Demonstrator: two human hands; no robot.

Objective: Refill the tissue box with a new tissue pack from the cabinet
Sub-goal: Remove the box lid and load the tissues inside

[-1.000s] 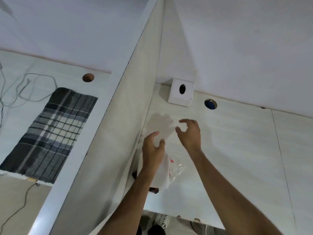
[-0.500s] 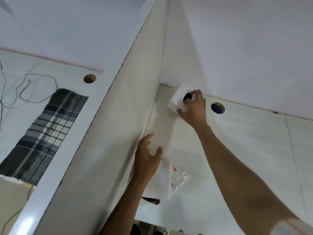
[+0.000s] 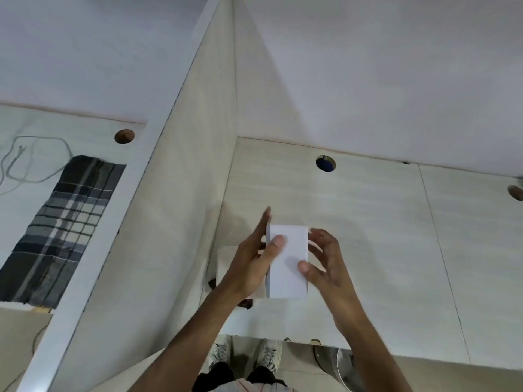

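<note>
The white tissue box (image 3: 288, 261) is held above the pale desk (image 3: 396, 250), a plain flat face turned up toward me; its opening is not visible. My left hand (image 3: 252, 264) grips its left side, thumb on the top face and fingers along the edge. My right hand (image 3: 325, 264) holds the right side with thumb and spread fingers. The white tissue pack (image 3: 225, 261) lies on the desk against the partition, mostly hidden behind my left hand.
A tall pale partition (image 3: 169, 222) rises on the left of the desk. A round cable hole (image 3: 325, 163) sits near the back wall. Beyond the partition lie a plaid cloth (image 3: 59, 230) and a thin cable (image 3: 28, 162). My shoes (image 3: 246, 355) show below the desk edge.
My right hand fetched the tissue box from the back corner and brought it toward me. My left hand left the tissue pack and now grips the box too.
</note>
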